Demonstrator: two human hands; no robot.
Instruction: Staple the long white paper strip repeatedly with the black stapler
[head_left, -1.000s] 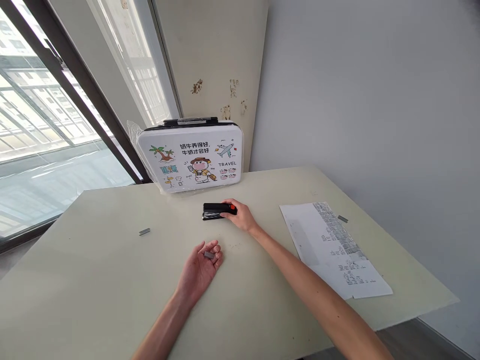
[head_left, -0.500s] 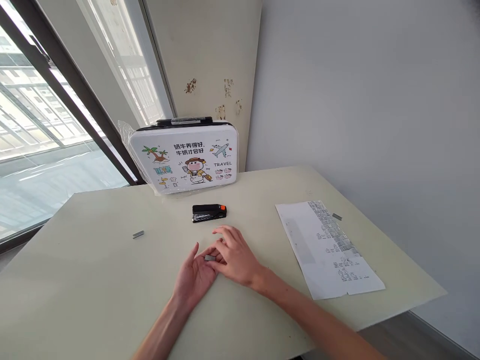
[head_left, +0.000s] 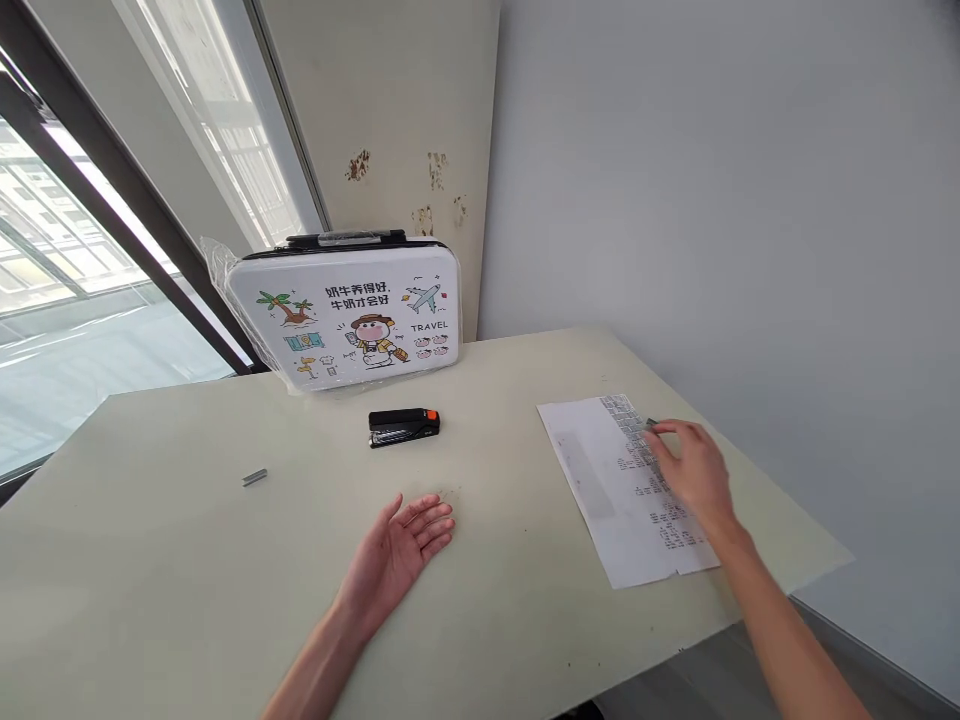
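Note:
My left hand [head_left: 401, 545] rests palm up on the table, fingers spread, with nothing on the palm. My right hand [head_left: 694, 470] is over the right side of a printed sheet of paper [head_left: 585, 500], thumb and fingers pinched together. At its fingertips shows a small grey strip of staples [head_left: 651, 423], partly covered by the fingers; I cannot tell whether a second strip is hidden there. Another staple strip [head_left: 255, 477] lies on the table to the left. Beyond my left hand lies a black stapler [head_left: 403, 427] with an orange button.
A white cartoon-printed case [head_left: 345, 315] in clear plastic wrap stands at the back of the pale table [head_left: 180, 580]. A grey wall [head_left: 675, 200] runs along the right, and a window [head_left: 75, 280] is on the left.
My right hand has moved from my left palm to the far right, by the paper. The strip that lay on my left palm is gone from it. The view has shifted slightly right.

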